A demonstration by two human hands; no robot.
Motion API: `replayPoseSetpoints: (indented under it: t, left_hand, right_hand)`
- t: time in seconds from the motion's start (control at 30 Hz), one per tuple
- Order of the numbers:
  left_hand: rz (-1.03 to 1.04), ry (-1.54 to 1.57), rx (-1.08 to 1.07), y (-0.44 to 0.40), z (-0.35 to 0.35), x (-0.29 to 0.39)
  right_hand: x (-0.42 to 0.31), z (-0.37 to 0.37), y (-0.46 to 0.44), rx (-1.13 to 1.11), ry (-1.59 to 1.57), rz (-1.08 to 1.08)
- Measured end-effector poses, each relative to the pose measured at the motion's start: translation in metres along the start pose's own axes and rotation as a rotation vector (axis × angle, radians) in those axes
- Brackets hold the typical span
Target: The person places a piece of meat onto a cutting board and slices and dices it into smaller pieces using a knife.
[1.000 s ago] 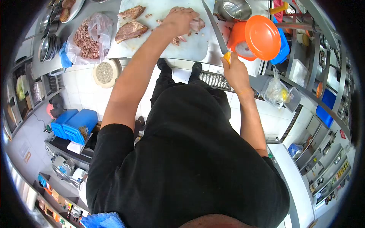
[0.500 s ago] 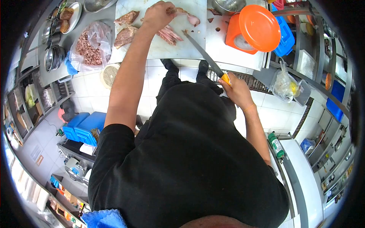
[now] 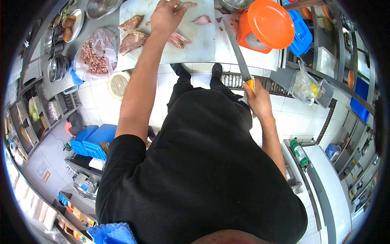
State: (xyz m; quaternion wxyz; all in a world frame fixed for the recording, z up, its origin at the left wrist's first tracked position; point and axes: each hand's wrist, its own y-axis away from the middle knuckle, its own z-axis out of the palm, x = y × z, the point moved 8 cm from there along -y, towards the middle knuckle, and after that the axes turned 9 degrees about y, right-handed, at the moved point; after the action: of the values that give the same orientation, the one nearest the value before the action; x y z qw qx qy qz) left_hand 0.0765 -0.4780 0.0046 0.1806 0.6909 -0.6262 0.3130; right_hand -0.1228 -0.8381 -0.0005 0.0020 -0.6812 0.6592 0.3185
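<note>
My left hand [image 3: 164, 19] is closed on a pale strip of meat [image 3: 187, 5] over the far part of the white cutting board [image 3: 203, 44]. Pinkish meat strips [image 3: 178, 39] lie just under that wrist, partly hidden. Two browner meat chunks, one of them a larger piece [image 3: 133, 41], rest at the board's left side. A small pink piece [image 3: 202, 19] sits alone near the right edge. In my right hand [image 3: 260, 99] is the yellow handle of a long knife [image 3: 239, 55]. Its blade points forward, past the board's right edge.
A plastic bag of diced meat [image 3: 94, 57] stands left of the board. To the right is an orange scale [image 3: 252, 40] with an orange plate [image 3: 271, 23] on top. Metal bowls and a white plate [image 3: 78, 24] are at the far left. A clear bag [image 3: 304, 87] hangs at the right.
The knife has swung right, its tip moving off the cutting board. My left hand has lifted the meat strip slightly, and the small pink piece now lies apart from it.
</note>
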Motion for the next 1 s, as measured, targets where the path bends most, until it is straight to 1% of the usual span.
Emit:
replayPoseSetpoints:
  t: [0.07, 0.17, 0.27, 0.37, 0.47, 0.57, 0.6, 0.7, 0.73, 0.83, 1.0]
  left_hand:
    - [0.036, 0.005, 0.037, 0.004, -0.003, 0.002]
    - [0.014, 0.013, 0.063, 0.007, -0.005, 0.006]
    - [0.021, 0.022, 0.085, 0.007, -0.008, 0.013]
    - [0.012, 0.066, 0.054, 0.007, 0.005, 0.006]
    - [0.022, -0.003, 0.022, 0.019, 0.018, 0.0]
    - [0.151, -0.037, 0.042, 0.047, 0.021, 0.019]
    - [0.25, -0.069, 0.076, 0.057, 0.026, 0.018]
    - [0.37, -0.126, 0.059, 0.083, 0.037, 0.023]
    - [0.361, -0.138, 0.035, 0.091, 0.041, 0.026]
    - [0.436, -0.088, 0.012, 0.103, 0.047, 0.03]
    - [0.391, -0.154, 0.036, 0.097, 0.028, 0.033]
  right_hand:
    - [-0.003, 0.002, -0.001, -0.006, 0.003, -0.011]
    - [-0.007, 0.001, 0.001, -0.02, -0.021, -0.001]
    - [-0.008, 0.004, 0.002, -0.073, 0.008, -0.093]
    - [-0.004, 0.017, 0.006, -0.203, -0.005, -0.095]
    - [0.007, 0.015, 0.009, -0.161, -0.037, 0.024]
    - [0.027, 0.016, 0.004, -0.013, -0.075, 0.057]
    - [0.027, 0.013, 0.003, -0.037, -0.048, 0.077]
    - [0.014, 0.005, -0.002, -0.032, -0.021, 0.012]
    - [0.01, 0.003, -0.005, -0.047, -0.012, 0.013]
    - [-0.001, 0.0, -0.013, -0.064, 0.011, -0.016]
    - [-0.009, -0.011, -0.026, -0.006, 0.038, -0.086]
